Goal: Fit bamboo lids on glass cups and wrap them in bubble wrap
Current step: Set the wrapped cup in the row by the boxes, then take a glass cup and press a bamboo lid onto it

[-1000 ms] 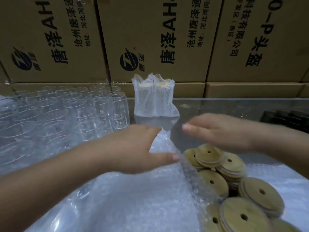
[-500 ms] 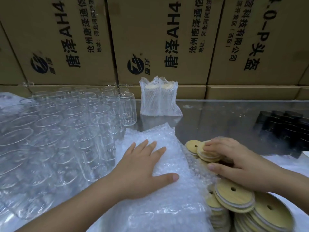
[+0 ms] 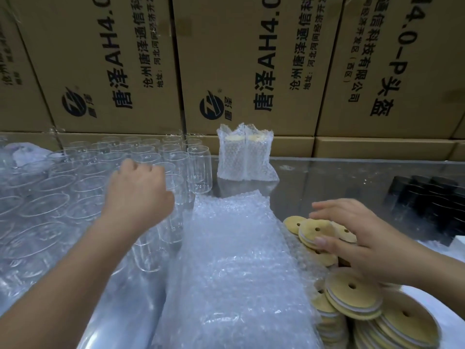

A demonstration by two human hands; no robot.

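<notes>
Since half a second ago, left hand (image 3: 138, 192) has left the bubble wrap (image 3: 234, 260) and now sits over the block of upright glass cups (image 3: 198, 170) at left. Its knuckles face us and the fingers curl downward out of sight, so we cannot tell whether it grips a cup. Right hand (image 3: 364, 243) lies over the heap of bamboo lids (image 3: 352, 295) at right, fingers loosely spread, thumb touching the rim of the top lid (image 3: 314, 229). We see no pinch. The bubble wrap lies between cups and lids. A wrapped pair of lidded cups (image 3: 245, 154) stands upright at the far table edge (image 3: 327, 177), just beside the last cup row. Cardboard cartons (image 3: 239, 59) behind read "唐泽AH4.0" and "沧州唐泽通信科", with a round dark logo. The right carton reads "技有限公司", "(西区)" and "4.0-P头盔". Black objects (image 3: 432, 202) at far right are unidentified.
</notes>
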